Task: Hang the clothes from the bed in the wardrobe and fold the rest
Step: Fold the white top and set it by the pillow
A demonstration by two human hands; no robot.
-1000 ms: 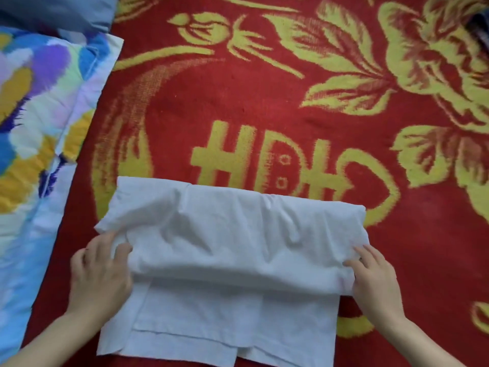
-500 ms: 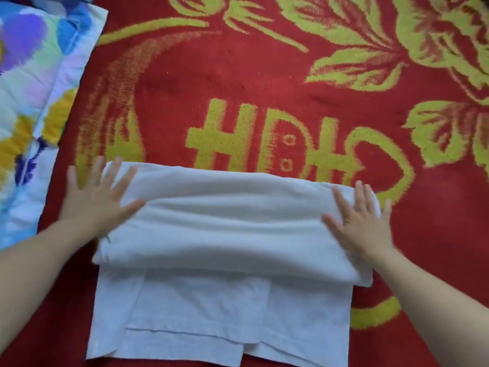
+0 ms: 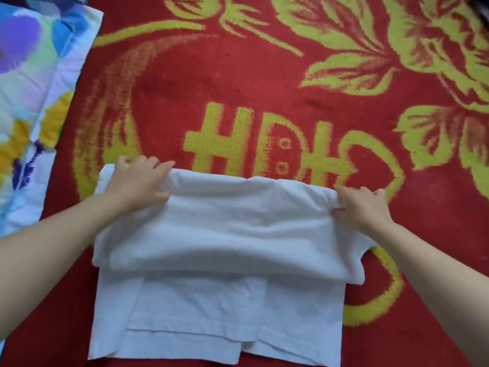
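Folding looks underway: left hand (image 3: 137, 181) and right hand (image 3: 362, 205) curl their fingers round the far fold of the white cloth garment (image 3: 225, 234) on the red-and-yellow woven blanket (image 3: 238, 88); next, probably bring it nearward, edges kept level.

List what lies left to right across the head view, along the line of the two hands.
In order: multicoloured quilt → left hand → white garment → right hand → red blanket, bare past the hand.
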